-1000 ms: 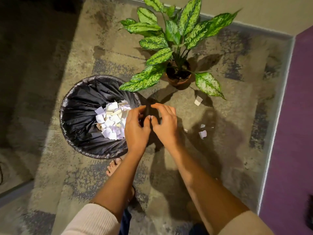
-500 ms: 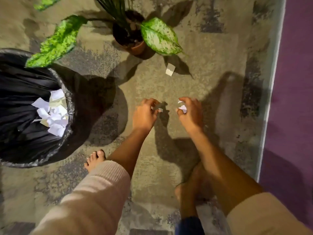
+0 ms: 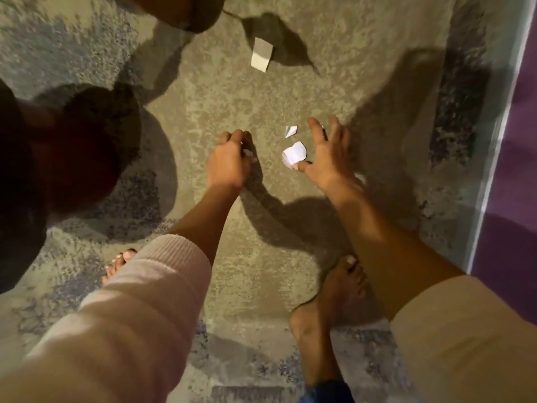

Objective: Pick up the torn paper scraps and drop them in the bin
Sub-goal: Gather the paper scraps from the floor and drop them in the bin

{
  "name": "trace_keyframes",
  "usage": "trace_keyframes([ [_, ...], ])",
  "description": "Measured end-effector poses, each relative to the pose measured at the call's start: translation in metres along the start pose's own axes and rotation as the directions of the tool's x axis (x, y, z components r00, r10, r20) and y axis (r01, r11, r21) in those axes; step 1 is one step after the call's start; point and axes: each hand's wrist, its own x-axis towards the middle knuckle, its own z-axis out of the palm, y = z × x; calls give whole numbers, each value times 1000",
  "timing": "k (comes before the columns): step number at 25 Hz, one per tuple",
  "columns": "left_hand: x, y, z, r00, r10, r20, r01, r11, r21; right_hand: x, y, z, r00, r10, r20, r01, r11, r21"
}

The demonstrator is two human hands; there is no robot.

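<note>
Three white paper scraps lie on the carpet. A rounded scrap [image 3: 294, 154] sits at the centre, with the thumb of my right hand [image 3: 327, 152] touching its lower edge and the fingers spread open above the floor. A tiny pointed scrap [image 3: 290, 131] lies just beyond it. A larger folded scrap [image 3: 262, 54] rests farther away, in shadow. My left hand [image 3: 231, 158] is curled shut, pinching a small white scrap [image 3: 248, 153] at its fingertips. The black-lined bin [image 3: 17, 199] shows only as a dark edge at the far left.
The plant pot [image 3: 189, 10] sits at the top edge. My bare feet stand on the carpet, left foot [image 3: 119, 264] and right foot [image 3: 328, 309]. A purple wall with pale skirting [image 3: 508, 141] runs along the right side.
The view swung right and down, pushing the bin almost out of frame. Both hands dropped from the bin to the floor. My right hand opened over the rounded scrap; my left pinched a small scrap.
</note>
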Motion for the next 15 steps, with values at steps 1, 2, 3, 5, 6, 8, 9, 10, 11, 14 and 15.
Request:
trace_keyframes([
  [1, 2, -1, 1, 1000, 18, -13, -18, 1000, 13, 1, -2, 3, 1000, -14, 6, 14, 1000, -4],
  [2, 2, -1, 1, 999, 38, -20, -38, 999, 29, 0, -4, 6, 999, -37, 11, 37, 999, -13],
  [3, 3, -2, 2, 998, 58, -23, -57, 998, 41, 0, -6, 8, 997, -70, 10, 70, 997, -30],
  [5, 6, -4, 1, 996, 90, -20, -89, 996, 16, 0, -6, 12, 984, -178, -1, 178, 982, -70],
  [6, 7, -3, 0, 994, 103, -20, -103, 995, -8, 0, -7, 14, 973, -231, -2, 230, 970, -83],
  [8, 13, 1, -1, 991, 127, -40, -128, 991, -31, 1, -10, 17, 950, -311, 14, 311, 944, -108],
  [9, 17, 4, -2, 990, 131, -54, -133, 990, -43, 3, -11, 17, 940, -341, 23, 341, 931, -128],
  [10, 22, 9, -3, 990, 128, -64, -133, 989, -66, 4, -11, 16, 931, -365, 29, 365, 920, -143],
  [11, 26, 15, -5, 990, 125, -69, -131, 987, -96, 6, -10, 15, 922, -387, 33, 387, 909, -153],
  [14, 39, 34, -6, 990, 118, -79, -128, 982, -140, 18, -6, 6, 892, -451, 14, 445, 874, -197],
  [15, 43, 40, -5, 991, 106, -78, -117, 983, -145, 21, -5, 3, 880, -475, 7, 464, 856, -231],
])
